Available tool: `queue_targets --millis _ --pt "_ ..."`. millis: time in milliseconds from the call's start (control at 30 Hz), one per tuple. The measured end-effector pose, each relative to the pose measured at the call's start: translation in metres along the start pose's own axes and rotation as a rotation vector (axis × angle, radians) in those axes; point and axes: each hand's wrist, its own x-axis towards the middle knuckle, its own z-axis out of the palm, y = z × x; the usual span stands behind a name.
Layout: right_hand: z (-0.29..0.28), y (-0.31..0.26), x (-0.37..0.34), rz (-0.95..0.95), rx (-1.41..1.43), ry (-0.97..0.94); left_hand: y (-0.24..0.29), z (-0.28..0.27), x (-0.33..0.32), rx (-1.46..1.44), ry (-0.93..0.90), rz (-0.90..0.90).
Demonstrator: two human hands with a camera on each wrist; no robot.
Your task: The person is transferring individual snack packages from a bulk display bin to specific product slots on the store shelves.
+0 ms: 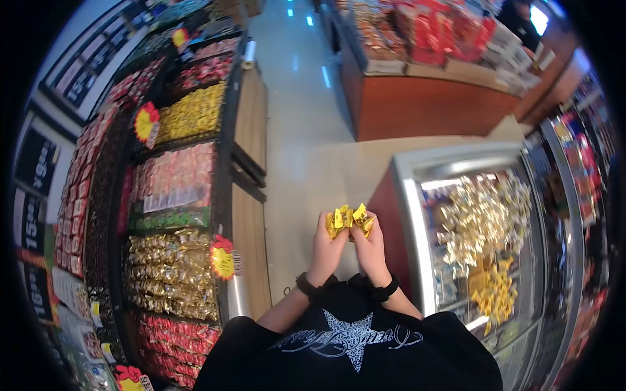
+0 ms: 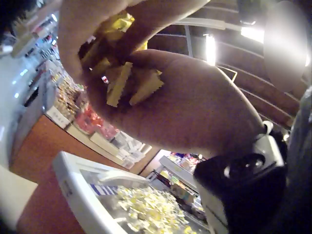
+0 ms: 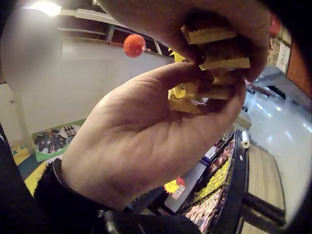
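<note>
My left hand [image 1: 325, 253] and right hand [image 1: 372, 251] are close together in front of my body, each with its fingers curled round small yellow-wrapped candies. Several of the candies [image 1: 338, 220] stick up from the left hand. Others [image 1: 362, 220] show over the right hand's fingers. In the left wrist view, zigzag-edged yellow wrapper ends [image 2: 119, 85] lie against the right palm [image 2: 190, 102]. The right wrist view shows the left palm [image 3: 141, 126] with wrappers [image 3: 187, 102] within its fingers. Much of the candies is hidden by the fingers.
At the left, a tiered shelf holds rows of gold candies [image 1: 171, 274], red packets [image 1: 176, 345] and yellow packets [image 1: 192, 111]. To the right stands a metal-rimmed case [image 1: 417, 228] with gold and yellow candies [image 1: 495, 290]. A wooden counter [image 1: 424, 107] stands beyond the aisle floor [image 1: 297, 143].
</note>
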Motion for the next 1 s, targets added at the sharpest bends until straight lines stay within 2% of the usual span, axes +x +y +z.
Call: queue_targets --millis 100,200,367,533,633,733,867,967,1000 --pt "0.046 -0.006 0.028 0.09 0.013 -0.09 -0.004 -0.035 0.028 0.043 0.137 0.019" --pt "0.082 0.009 0.059 0.082 0.047 -0.16 -0.006 -0.061 0.053 0.083 0.232 0.004" --pt "0.129 0.016 0.13 0.119 -0.054 -0.277 0.002 -0.089 0.115 0.13 0.384 0.009" --pt "0.165 0.003 0.232 0.017 0.02 -0.423 -0.003 -0.101 0.212 0.246 0.484 0.046" --pt "0.179 -0.026 0.286 0.058 -0.078 -0.518 0.013 -0.104 0.266 0.294 0.532 0.077" --pt "0.193 -0.032 0.337 0.074 -0.056 -0.565 0.014 -0.105 0.315 0.327 0.59 0.087" --pt "0.215 -0.042 0.371 0.129 -0.151 -0.596 0.004 -0.119 0.353 0.37 0.626 0.036" --pt "0.235 -0.028 0.409 0.234 -0.209 -0.655 0.0 -0.139 0.388 0.416 0.631 -0.024" --pt "0.246 -0.025 0.42 0.218 -0.196 -0.658 -0.001 -0.148 0.398 0.437 0.634 -0.052"
